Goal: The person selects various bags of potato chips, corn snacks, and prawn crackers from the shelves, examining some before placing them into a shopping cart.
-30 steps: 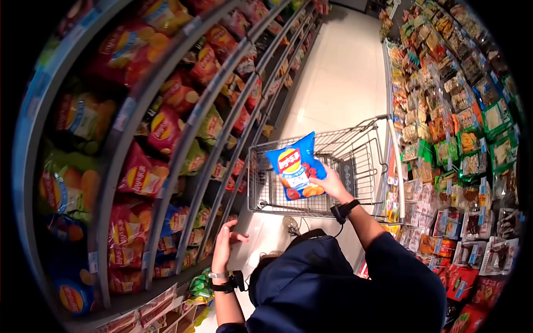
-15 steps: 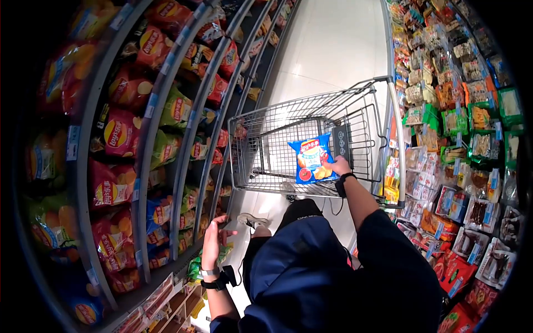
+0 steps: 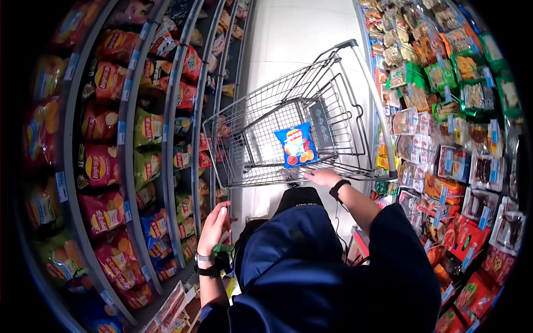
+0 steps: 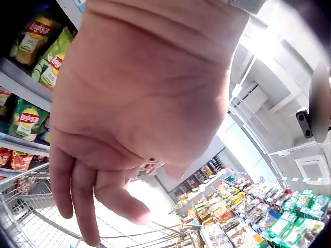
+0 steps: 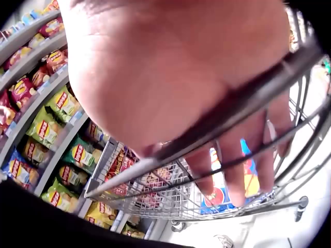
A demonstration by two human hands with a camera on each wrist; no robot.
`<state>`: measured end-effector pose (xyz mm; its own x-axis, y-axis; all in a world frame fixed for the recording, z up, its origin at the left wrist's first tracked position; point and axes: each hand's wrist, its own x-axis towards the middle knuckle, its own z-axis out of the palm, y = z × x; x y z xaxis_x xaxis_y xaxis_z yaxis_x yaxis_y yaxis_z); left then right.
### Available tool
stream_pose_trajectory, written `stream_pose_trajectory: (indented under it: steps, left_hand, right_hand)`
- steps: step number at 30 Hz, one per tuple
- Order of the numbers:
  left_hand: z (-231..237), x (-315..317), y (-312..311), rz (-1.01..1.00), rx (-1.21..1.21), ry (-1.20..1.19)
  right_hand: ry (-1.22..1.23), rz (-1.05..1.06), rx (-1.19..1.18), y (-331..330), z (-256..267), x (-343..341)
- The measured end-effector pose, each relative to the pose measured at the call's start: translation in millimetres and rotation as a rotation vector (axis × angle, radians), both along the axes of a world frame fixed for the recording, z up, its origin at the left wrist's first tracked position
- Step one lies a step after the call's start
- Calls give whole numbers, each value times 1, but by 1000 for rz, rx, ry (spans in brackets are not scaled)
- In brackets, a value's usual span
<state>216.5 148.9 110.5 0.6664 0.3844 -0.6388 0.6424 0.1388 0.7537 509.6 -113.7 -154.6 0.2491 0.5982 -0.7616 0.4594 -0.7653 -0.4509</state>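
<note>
A blue bag of Lay's chips [image 3: 297,145] lies face up on the bottom of the wire shopping cart [image 3: 266,111]. My right hand [image 3: 326,178] is at the cart's near side rail, apart from the bag in the head view. In the right wrist view its fingers [image 5: 235,175] hang loosely behind the dark rail, with part of the blue bag beyond them. My left hand [image 3: 213,228] is raised beside the chip shelves, its fingers loosely bent and holding nothing. The left wrist view shows its palm [image 4: 139,98] above the cart's wires.
Shelves of chip bags [image 3: 105,213] rise close on the left. Packaged snacks [image 3: 438,183] fill the display on the right, near the cart's handle [image 3: 377,105]. The pale aisle floor [image 3: 300,33] runs ahead past the cart.
My right hand has lowered the blue chip bag into the cart, let it go and drawn back to the near rail. The left hand stays loosely raised. The head view has shifted.
</note>
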Motion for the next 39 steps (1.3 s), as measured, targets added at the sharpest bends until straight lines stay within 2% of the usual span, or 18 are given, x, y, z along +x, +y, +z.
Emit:
stream_pose_trajectory:
  steps: [4,12,15,17,19,20,21,22,23,26,27,29,30,31,33,34,35,39]
  left_hand:
    - [13,27,8,-87,53,-5]
    - [18,38,26,-92,53,-78]
    - [15,18,29,-73,49,-74]
    - [15,-1,27,5,93,-90]
    - [3,-30,26,132,80,-128]
    - [-1,-45,24,113,125,-129]
    - [0,-62,29,122,203,-113]
    - [1,-81,30,160,277,-122]
    - [4,-100,27,190,333,-124]
    - [22,-155,19,376,450,-187]
    - [20,-172,18,449,451,-174]
    - [19,-217,11,552,441,-173]
    - [22,-235,5,609,427,-183]
    - [24,-254,0,640,459,-164]
    - [37,-287,-15,666,652,-135]
    - [62,-297,-24,689,690,-50]
    - [73,-309,-33,760,722,-116]
    - [106,-369,-66,891,977,-152]
  right_hand:
    - [-47,89,22,-7,13,-2]
    - [-51,168,86,-16,31,-17]
    - [-136,141,246,-22,36,-33]
    - [-69,136,307,-25,20,-34]
    - [0,99,386,-26,37,-38]
    - [131,24,381,-28,41,-43]
    - [34,95,529,-36,5,-47]
    - [-22,208,459,-27,7,-50]
    - [-34,213,437,-32,-22,-53]
    - [-105,375,75,8,4,-64]
    - [-110,404,109,20,-19,-56]
    - [-71,376,324,68,18,-77]
    - [-130,526,344,103,28,-83]
    - [-131,561,374,136,45,-95]
    - [-66,500,521,205,96,-127]
    - [10,476,607,238,111,-144]
    - [92,455,691,271,126,-164]
    - [712,341,790,354,272,-296]
